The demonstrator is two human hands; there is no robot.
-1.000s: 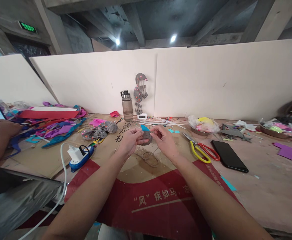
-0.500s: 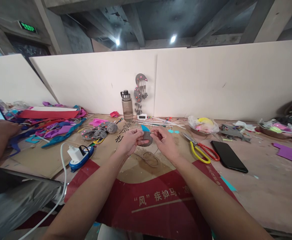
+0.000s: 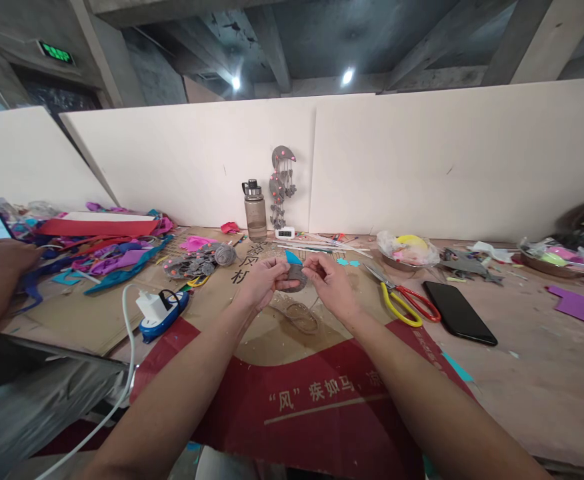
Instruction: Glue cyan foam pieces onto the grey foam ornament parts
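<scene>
My left hand (image 3: 265,283) pinches a small grey rounded piece (image 3: 295,275) that looks like felt, over the middle of the cardboard. A bright blue pointed piece (image 3: 293,258) sticks up at its top edge, between the hands. My right hand (image 3: 333,283) has its thumb and fingers closed in a pinch at the right edge of the grey piece; what lies between those fingertips is too small to make out. Below the hands a loose coil of brownish cord (image 3: 299,318) rests on the cardboard (image 3: 257,347).
Yellow-and-red-handled scissors (image 3: 402,300) and a black phone (image 3: 459,312) lie right. A water bottle (image 3: 255,212) and a grey hanging ornament (image 3: 283,183) stand behind. Grey yarn (image 3: 225,254) and a blue power strip (image 3: 165,317) are left, near another person's hand (image 3: 12,257).
Hardly anything differs. My hands keep their grip with only slight finger movement, and the blue piece sits slightly lower and further right. The view has shifted a little.
</scene>
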